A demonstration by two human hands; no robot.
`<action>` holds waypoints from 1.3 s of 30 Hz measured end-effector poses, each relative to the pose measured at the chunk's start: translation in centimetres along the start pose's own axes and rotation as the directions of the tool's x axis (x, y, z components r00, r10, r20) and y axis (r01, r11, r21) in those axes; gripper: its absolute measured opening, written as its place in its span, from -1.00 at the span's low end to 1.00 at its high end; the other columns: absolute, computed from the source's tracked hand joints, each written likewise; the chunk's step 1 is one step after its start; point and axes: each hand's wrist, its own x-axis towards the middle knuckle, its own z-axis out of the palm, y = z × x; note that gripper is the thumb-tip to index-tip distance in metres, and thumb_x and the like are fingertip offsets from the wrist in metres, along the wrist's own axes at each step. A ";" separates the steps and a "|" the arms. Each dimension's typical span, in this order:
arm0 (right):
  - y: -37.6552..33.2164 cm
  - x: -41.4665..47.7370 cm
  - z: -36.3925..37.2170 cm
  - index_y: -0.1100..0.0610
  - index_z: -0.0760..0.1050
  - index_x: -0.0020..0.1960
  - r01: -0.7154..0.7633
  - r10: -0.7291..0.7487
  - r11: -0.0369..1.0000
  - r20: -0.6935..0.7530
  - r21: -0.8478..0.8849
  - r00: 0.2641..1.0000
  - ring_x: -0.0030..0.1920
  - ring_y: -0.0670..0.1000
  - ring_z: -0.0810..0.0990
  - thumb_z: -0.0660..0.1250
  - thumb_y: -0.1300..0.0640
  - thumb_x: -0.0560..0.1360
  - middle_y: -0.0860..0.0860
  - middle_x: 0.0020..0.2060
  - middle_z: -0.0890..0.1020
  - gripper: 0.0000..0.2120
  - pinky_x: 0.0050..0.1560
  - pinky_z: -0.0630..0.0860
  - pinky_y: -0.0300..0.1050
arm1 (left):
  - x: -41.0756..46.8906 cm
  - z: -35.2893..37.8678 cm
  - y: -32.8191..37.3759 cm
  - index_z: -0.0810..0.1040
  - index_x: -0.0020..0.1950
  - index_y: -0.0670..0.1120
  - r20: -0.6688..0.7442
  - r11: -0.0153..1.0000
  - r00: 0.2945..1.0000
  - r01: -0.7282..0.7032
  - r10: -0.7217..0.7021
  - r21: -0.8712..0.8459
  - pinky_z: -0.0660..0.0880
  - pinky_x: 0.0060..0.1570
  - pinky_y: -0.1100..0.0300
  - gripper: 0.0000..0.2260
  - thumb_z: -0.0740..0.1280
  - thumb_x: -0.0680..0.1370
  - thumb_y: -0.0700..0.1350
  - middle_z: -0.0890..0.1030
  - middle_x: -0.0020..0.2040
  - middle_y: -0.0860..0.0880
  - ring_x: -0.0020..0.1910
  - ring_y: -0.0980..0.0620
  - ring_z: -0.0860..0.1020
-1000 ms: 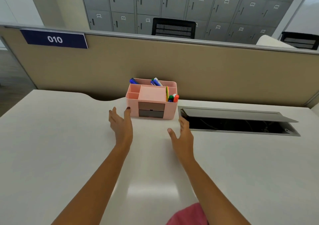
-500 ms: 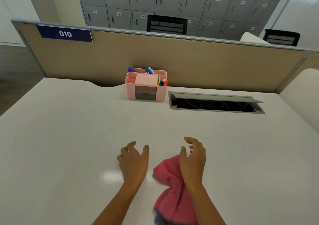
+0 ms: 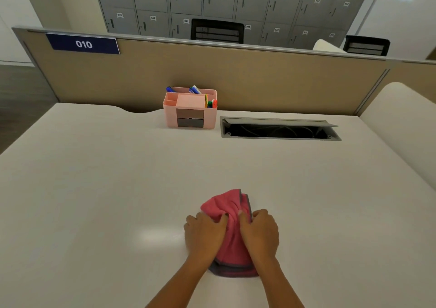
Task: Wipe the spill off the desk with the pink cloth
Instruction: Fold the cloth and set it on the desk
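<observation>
The pink cloth (image 3: 230,209), with a grey edge, lies bunched on the white desk (image 3: 94,189) near the front middle. My left hand (image 3: 204,233) grips its left side and my right hand (image 3: 260,233) grips its right side, fingers curled into the fabric. Both hands press the cloth against the desk. I cannot make out a spill on the surface; only a pale glare patch (image 3: 155,237) shows left of my hands.
A pink desk organiser (image 3: 190,116) with pens stands at the back centre. To its right is an open cable tray (image 3: 278,130) set into the desk. A tan partition (image 3: 259,81) closes the far edge. Another desk's edge (image 3: 401,123) runs along the right.
My hands drew back from near the organiser toward me and closed on the pink cloth, which was lying loose between them half a second ago. The view has tilted down.
</observation>
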 end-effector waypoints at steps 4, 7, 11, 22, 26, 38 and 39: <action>-0.1 -0.2 0.2 0.14 0.44 0.01 0.044 -0.044 0.999 -0.011 -0.013 0.999 -0.04 0.07 0.56 0.23 0.00 0.56 0.06 -0.05 0.59 -0.80 -0.04 0.55 -0.01 | -0.3 0.6 0.6 0.43 0.14 -0.17 -0.022 0.999 0.999 -0.035 0.035 0.001 0.42 0.07 0.05 -0.57 0.17 0.54 0.18 0.47 0.11 -0.16 0.10 -0.13 0.45; 0.1 -0.2 0.4 0.14 0.46 -0.03 0.060 -0.059 0.998 -0.040 0.020 0.997 -0.08 0.06 0.56 0.21 0.07 0.57 0.06 -0.07 0.59 -0.86 -0.06 0.57 0.00 | -0.1 0.5 0.5 0.46 0.07 -0.16 -0.009 0.996 0.997 -0.077 0.077 -0.048 0.45 0.05 0.05 -0.68 0.17 0.56 0.07 0.52 0.06 -0.15 0.06 -0.13 0.49; 0.0 0.0 0.5 0.14 0.46 0.05 0.062 -0.058 0.997 -0.073 0.051 0.996 -0.02 0.08 0.54 0.15 0.07 0.60 0.09 0.02 0.55 -0.82 -0.01 0.55 0.01 | 0.6 0.3 0.0 0.47 -0.02 -0.17 -0.009 0.969 0.989 -0.149 0.150 -0.196 0.51 -0.04 0.07 -0.80 0.18 0.58 -0.04 0.56 -0.06 -0.12 -0.07 -0.08 0.54; 0.2 1.3 0.0 0.21 0.46 0.14 0.111 -0.093 0.977 0.104 -0.182 0.990 0.09 0.10 0.53 0.12 0.06 0.60 0.12 0.09 0.56 -0.73 0.07 0.53 -0.01 | 0.9 -0.9 -1.2 0.35 -0.08 -0.07 0.090 0.719 0.993 0.012 0.071 -0.695 0.32 -0.31 0.22 -0.78 0.00 0.66 -0.04 0.37 -0.23 0.00 -0.28 0.09 0.34; 0.5 1.0 0.0 0.23 0.38 0.06 -0.013 0.013 1.000 0.004 -0.003 1.000 -0.08 0.12 0.59 0.10 0.18 0.60 0.15 -0.03 0.60 -0.85 -0.20 0.48 -0.07 | 1.1 -0.7 -1.9 0.39 0.08 -0.09 0.104 0.715 0.993 0.038 0.048 -0.698 0.34 -0.31 0.20 -0.76 0.01 0.65 0.01 0.43 -0.16 -0.02 -0.27 0.07 0.37; -1.2 1.3 -2.1 0.10 0.35 0.28 0.385 -0.370 0.871 -0.109 0.306 0.923 0.28 0.01 0.32 0.25 0.39 0.39 0.03 0.25 0.41 -0.51 0.32 0.35 -0.06 | 0.5 -2.1 0.2 0.41 0.24 0.27 -0.083 0.785 0.870 -0.476 0.486 -0.397 0.45 -0.15 0.42 -0.67 0.25 0.56 -0.10 0.57 -0.02 0.32 -0.05 0.26 0.57; -1.6 1.7 -2.8 0.10 0.35 0.31 0.435 -0.435 0.831 -0.080 0.346 0.897 0.32 -0.01 0.29 0.28 0.35 0.42 0.01 0.27 0.41 -0.51 0.37 0.29 -0.07 | 0.3 -2.5 0.6 0.40 0.25 0.28 -0.082 0.751 0.823 -0.549 0.562 -0.368 0.50 -0.09 0.37 -0.65 0.23 0.56 -0.11 0.58 0.01 0.32 -0.02 0.26 0.58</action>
